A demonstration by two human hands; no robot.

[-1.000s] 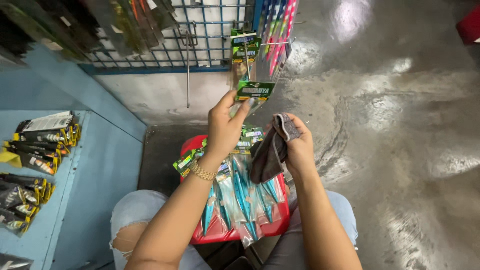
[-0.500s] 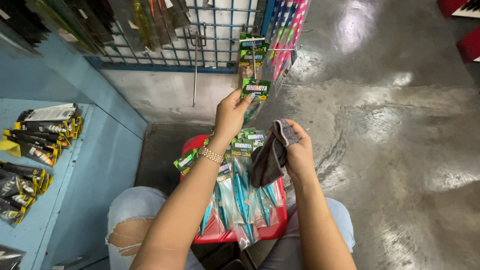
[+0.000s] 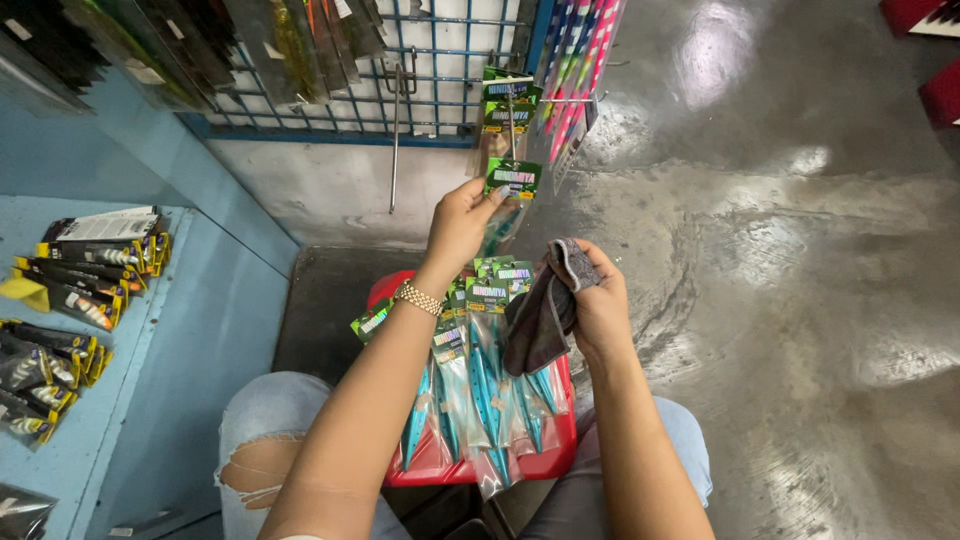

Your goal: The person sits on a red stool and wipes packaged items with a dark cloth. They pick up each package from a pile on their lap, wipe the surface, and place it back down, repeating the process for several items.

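Pinching green-topped packet (image 3: 512, 180) between left hand (image 3: 462, 222) fingers (image 3: 490, 197), right hand (image 3: 600, 305) gripping grey cloth (image 3: 540, 315)

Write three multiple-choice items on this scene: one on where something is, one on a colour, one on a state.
1. Where do the spare lure packets lie?
A. On a red tray on the person's lap
B. On the grey floor
C. On the blue shelf at left

2. What colour is the header card of the packet that the left hand holds up?
A. Yellow
B. Green
C. White

3. What is the state of the right hand?
A. Open and empty
B. Closed around a grey cloth
C. Resting flat on a knee

Answers:
1. A, as the packets are heaped on the red tray between the knees.
2. B, as the card at the fingertips is green, like those on the hook above.
3. B, as the grey cloth hangs bunched from its grip.
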